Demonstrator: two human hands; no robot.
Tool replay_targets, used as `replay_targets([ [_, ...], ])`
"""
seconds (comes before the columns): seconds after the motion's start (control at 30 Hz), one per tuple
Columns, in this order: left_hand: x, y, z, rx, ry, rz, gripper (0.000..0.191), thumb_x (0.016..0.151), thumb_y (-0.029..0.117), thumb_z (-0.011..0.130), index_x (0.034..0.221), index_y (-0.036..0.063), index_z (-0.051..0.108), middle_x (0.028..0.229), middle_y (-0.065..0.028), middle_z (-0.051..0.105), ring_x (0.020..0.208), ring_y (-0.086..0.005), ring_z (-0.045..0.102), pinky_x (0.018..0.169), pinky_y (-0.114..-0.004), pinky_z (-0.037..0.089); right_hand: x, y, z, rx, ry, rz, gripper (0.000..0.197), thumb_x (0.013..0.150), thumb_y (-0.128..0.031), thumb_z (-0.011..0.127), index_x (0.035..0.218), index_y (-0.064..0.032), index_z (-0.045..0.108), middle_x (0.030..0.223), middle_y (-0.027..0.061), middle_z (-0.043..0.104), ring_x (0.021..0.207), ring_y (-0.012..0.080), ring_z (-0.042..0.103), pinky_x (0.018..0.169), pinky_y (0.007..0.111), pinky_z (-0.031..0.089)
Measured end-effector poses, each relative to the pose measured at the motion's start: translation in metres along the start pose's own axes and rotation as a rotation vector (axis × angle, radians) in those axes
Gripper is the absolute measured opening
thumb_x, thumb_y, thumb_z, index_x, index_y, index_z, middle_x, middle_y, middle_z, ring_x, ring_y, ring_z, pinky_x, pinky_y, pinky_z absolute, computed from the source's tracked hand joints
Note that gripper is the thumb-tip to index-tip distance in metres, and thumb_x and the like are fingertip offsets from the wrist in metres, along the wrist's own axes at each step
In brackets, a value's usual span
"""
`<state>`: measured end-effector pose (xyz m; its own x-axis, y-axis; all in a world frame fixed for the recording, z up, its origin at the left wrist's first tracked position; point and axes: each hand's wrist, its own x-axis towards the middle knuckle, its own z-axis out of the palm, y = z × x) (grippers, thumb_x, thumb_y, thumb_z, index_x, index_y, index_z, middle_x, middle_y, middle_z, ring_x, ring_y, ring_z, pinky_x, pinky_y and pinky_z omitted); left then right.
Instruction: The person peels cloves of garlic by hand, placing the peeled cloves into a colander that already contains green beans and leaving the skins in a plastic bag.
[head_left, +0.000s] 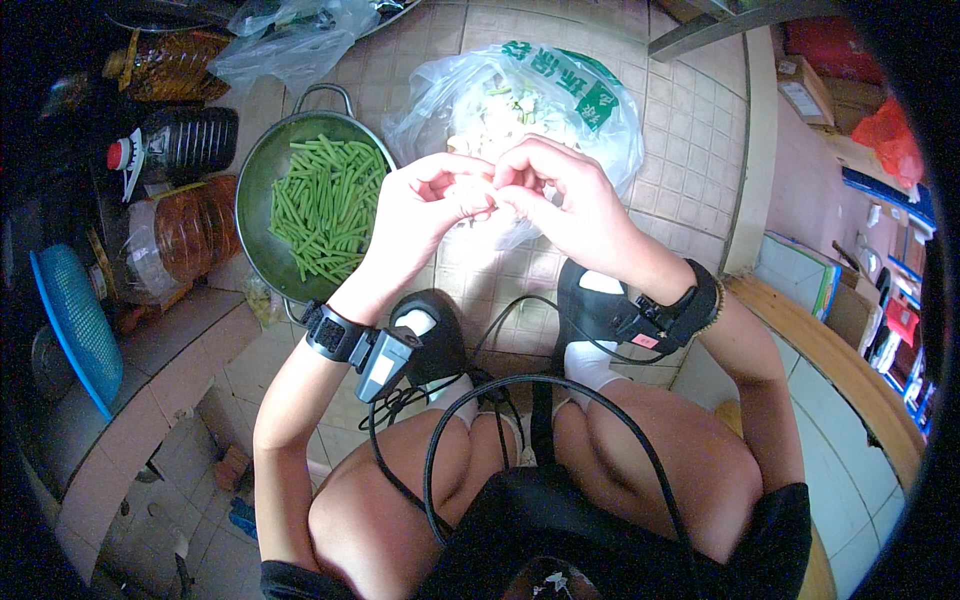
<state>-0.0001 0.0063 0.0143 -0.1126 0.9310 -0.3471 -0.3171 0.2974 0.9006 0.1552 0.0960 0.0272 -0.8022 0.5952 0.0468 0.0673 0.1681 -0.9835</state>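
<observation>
Over an open plastic bag (630, 142), my left hand (427, 206) and my right hand (559, 191) meet at their fingertips. Pinched between them is a small pale piece (474, 196); strong glare and my fingers hide most of it, so its kind is unclear. Whitish scraps with some green bits (517, 109) lie in the translucent bag, which bears green printing. Left of my left hand, a round two-handled metal pan (259, 187) holds cut green beans (326, 202) and stands on the tiled floor.
Large plastic bottles of dark liquid (191, 140) and amber liquid (195, 229) lie at left, near a blue mesh basket (79, 330). Black cables (480, 382) loop from my wrists across my lap. A wooden-edged tiled ledge (825, 360) runs along the right.
</observation>
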Motion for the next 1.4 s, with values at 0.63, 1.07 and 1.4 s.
replay_targets([
  [0.63,-0.001,-0.001,0.001,0.019,-0.048,-0.016,0.021,0.074,0.005,0.065,0.093,-0.0011,0.059,0.081,-0.0056,0.063,0.073,-0.0094,0.058,0.068,-0.022,0.047,0.000,0.003,0.002,0.020,-0.042,0.071,0.009,0.075,0.000,0.052,0.079,-0.0008,0.043,0.076,0.0085,0.049,0.068,0.0188,0.052,0.062,0.029,0.042],
  [1.07,0.003,-0.003,0.000,-0.033,-0.039,0.016,0.023,0.079,0.010,0.062,0.098,-0.0004,0.056,0.081,-0.0053,0.062,0.070,-0.0097,0.057,0.066,-0.022,0.046,-0.002,0.001,0.001,0.165,-0.017,0.094,0.008,0.076,0.004,0.049,0.079,-0.0004,0.043,0.074,0.0066,0.049,0.069,0.0137,0.052,0.062,0.026,0.044],
  [1.4,0.003,-0.006,-0.002,-0.136,-0.012,0.047,0.026,0.083,0.004,0.054,0.109,-0.0008,0.049,0.088,-0.0059,0.059,0.076,-0.0099,0.055,0.068,-0.022,0.045,-0.003,0.013,-0.003,0.151,0.008,0.227,0.003,0.080,-0.001,0.051,0.083,-0.0014,0.048,0.077,0.0037,0.052,0.068,0.0076,0.052,0.059,0.022,0.043],
])
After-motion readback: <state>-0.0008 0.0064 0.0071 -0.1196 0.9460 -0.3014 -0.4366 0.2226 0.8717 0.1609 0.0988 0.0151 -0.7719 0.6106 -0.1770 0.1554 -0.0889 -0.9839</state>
